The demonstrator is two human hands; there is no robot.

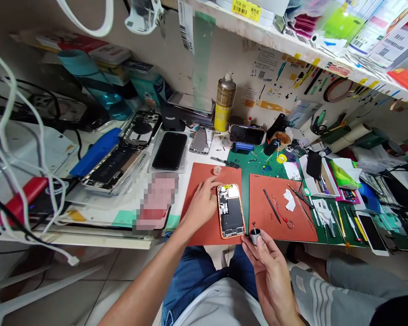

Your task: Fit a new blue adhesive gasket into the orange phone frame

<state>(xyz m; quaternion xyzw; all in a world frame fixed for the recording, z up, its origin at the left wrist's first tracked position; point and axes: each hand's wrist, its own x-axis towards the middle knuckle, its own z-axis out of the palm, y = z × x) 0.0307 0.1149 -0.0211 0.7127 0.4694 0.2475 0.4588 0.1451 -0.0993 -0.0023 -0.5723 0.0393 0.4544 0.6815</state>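
An opened phone with an orange frame lies on the left red-brown mat, its battery and circuit boards showing. My left hand reaches over the mat, its fingers bent at the phone's upper left edge; what they hold, if anything, is too small to tell. Near the phone's lower right corner, my right hand grips a small grey cylindrical cap with a dark, thin-pronged piece standing out of its top. A small clear round container sits above my left fingertips.
The right red-brown mat holds a black stick, tweezers and white tissue. Screwdrivers and a white phone lie farther right. A yellow spray can stands at the back. Another person's leg is at lower right.
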